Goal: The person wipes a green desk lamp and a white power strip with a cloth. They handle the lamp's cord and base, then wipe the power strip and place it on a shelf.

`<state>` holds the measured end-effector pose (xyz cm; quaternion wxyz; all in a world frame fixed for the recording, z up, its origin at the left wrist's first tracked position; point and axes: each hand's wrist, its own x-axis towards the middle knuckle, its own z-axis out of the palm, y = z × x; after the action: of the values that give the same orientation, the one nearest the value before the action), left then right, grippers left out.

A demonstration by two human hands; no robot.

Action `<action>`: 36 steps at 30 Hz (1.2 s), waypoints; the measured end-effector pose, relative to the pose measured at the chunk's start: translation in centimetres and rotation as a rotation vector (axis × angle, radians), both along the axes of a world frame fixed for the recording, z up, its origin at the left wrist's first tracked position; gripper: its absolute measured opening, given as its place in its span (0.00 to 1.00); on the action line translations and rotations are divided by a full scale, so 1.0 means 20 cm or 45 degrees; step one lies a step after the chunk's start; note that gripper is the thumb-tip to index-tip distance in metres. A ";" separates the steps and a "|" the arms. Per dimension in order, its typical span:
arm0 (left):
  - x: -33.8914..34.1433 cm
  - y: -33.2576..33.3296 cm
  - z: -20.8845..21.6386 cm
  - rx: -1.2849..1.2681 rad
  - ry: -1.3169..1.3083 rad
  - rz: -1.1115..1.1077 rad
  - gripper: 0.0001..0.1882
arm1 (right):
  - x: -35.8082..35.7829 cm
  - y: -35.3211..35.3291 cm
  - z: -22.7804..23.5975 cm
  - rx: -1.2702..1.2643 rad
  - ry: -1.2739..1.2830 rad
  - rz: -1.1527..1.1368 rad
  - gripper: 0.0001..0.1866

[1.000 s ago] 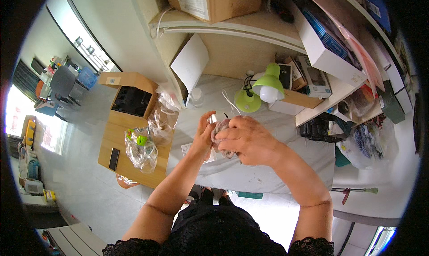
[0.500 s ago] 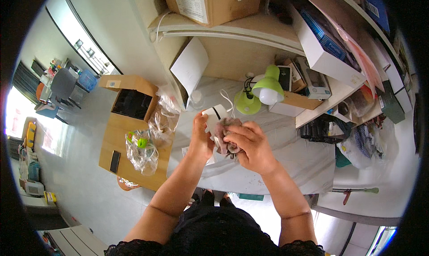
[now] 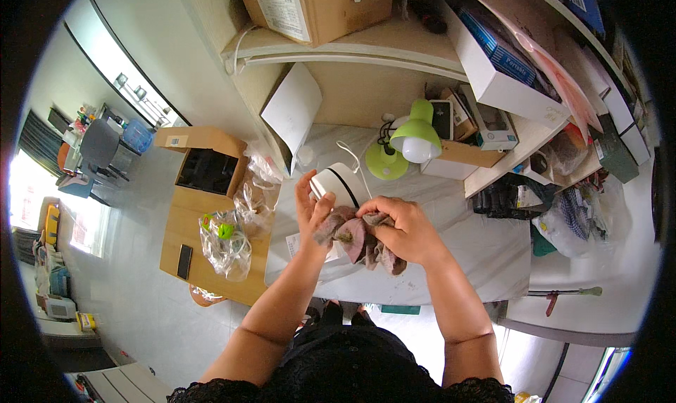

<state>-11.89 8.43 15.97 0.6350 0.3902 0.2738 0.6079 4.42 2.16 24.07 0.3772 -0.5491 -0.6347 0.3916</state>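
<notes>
My left hand [image 3: 310,207] grips a white rounded device with a black band [image 3: 339,185], fingers along its left side and thumb in front. A white cord trails from behind the device. Bunched in my right hand [image 3: 401,228] is a greyish-pink cloth [image 3: 352,235], pressed to the device's lower edge, with its folds hanging down. Both hands are above a white marbled tabletop [image 3: 465,252]. Just behind them stands a green desk lamp [image 3: 415,132] with a white bulb. Whatever part of the device lies under the cloth is hidden.
At the left a wooden table [image 3: 179,223] bears an open cardboard box [image 3: 208,169], clear plastic bags [image 3: 227,252] and a phone [image 3: 184,261]. A shelf with a cardboard box [image 3: 317,12] hangs overhead. White boxes [image 3: 507,86] and bagged items [image 3: 567,223] crowd the right.
The device has turned so more of its rounded white side and black band shows. My right hand has shifted slightly, and the cloth now hangs more loosely and lower.
</notes>
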 end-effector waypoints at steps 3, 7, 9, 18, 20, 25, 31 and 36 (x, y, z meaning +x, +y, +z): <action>-0.01 -0.02 -0.01 -0.134 -0.066 -0.038 0.33 | 0.08 -0.03 -0.11 -0.164 0.012 -0.050 0.14; -0.02 0.00 -0.03 -0.260 -0.253 0.018 0.33 | 0.17 -0.07 -0.13 -0.211 0.028 -0.254 0.16; -0.03 0.02 -0.04 -0.346 -0.304 -0.065 0.29 | 0.12 -0.14 -0.07 -0.134 0.302 -0.452 0.16; -0.04 -0.02 -0.01 -0.849 -0.627 -0.401 0.34 | -0.29 -0.12 -0.11 0.542 -0.676 -0.452 0.38; -0.04 -0.04 0.05 -0.863 -0.405 -0.325 0.33 | -0.29 -0.14 -0.14 0.609 -0.745 -0.455 0.35; -0.01 0.03 0.11 -0.589 -0.450 -0.108 0.29 | -0.13 -0.23 -0.31 0.729 -0.901 -0.382 0.29; 0.01 -0.04 0.18 -0.653 -0.337 -0.253 0.33 | -0.20 -0.15 -0.14 0.970 -0.766 -0.556 0.30; 0.00 -0.05 0.13 -0.783 -0.471 -0.339 0.35 | -0.27 -0.15 -0.22 0.888 -0.923 -0.533 0.27</action>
<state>-11.82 7.49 18.62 0.8345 0.0973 0.2712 0.4697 -1.04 -0.86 19.57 0.3638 -0.6058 -0.6936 -0.1402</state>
